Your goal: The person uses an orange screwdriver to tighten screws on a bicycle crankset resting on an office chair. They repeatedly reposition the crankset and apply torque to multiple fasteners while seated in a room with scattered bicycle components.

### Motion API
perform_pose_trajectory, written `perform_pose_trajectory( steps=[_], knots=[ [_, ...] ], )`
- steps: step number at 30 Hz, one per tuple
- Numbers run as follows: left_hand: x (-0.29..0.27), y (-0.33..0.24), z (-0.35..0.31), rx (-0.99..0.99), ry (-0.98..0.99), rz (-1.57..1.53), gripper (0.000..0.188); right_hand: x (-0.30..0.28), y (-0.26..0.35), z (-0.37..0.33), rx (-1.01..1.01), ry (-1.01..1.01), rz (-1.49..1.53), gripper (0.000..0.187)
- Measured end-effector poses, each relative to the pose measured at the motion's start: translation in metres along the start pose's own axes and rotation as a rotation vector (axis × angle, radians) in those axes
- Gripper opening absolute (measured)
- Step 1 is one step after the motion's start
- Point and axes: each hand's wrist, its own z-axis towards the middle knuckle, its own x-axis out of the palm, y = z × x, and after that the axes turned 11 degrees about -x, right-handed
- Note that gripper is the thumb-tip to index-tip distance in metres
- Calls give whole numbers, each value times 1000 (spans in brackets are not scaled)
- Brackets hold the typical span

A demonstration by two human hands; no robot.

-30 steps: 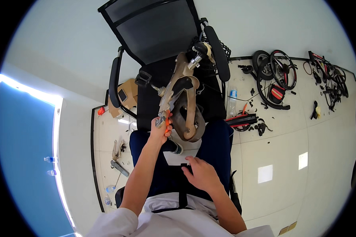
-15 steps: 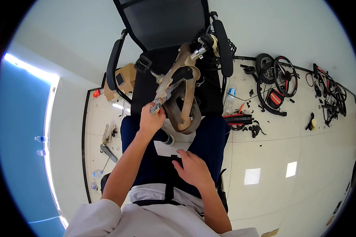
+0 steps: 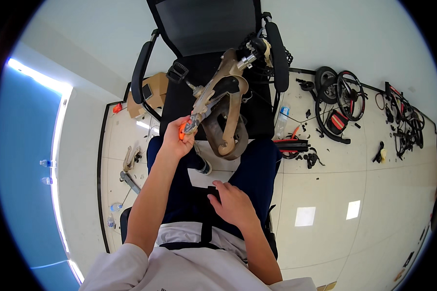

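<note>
A worn, bronze-coloured bicycle frame part (image 3: pixel 235 111) lies slantwise on the seat of a black office chair (image 3: pixel 175 104) in front of me. A black pedal (image 3: pixel 177 72) sticks out at its left side. My left hand (image 3: pixel 176 138) is closed at the frame's near end, around a bright orange object (image 3: pixel 182 131). Only a strip of this object shows between my fingers and the grey metal end, so its kind is hidden. Over my lap, my right hand (image 3: pixel 234 203) hovers or rests with fingers apart and nothing in it, next to a black strap.
Wheels and tyres (image 3: pixel 342 94), a clear bottle (image 3: pixel 282 116) and several small black parts are on the tiled floor at right. More bicycle parts (image 3: pixel 405 123) lean by the wall. At left are a cardboard box (image 3: pixel 155 87) and metal parts (image 3: pixel 129 182).
My left hand has shifted slightly left and up along the frame's end, and the orange object now shows in it. My right hand stays over my lap. The view has tilted a little.
</note>
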Motion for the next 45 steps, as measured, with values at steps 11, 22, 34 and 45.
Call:
perform_pose_trajectory(
  steps=[11,22,34,45],
  knots=[
    [24,-9,-7,42,-148,19,42,2,-1,1,23,23,-11,35],
    [0,-9,-1,742,-579,1206,29,0,-5,2,29,24,-40,34],
    [1,24,-19,1110,-604,1449,30,0,-5,1,38,32,-16,33],
    [-30,45,-41,966,-386,826,21,-2,-2,4,26,-45,22,36]
  ],
)
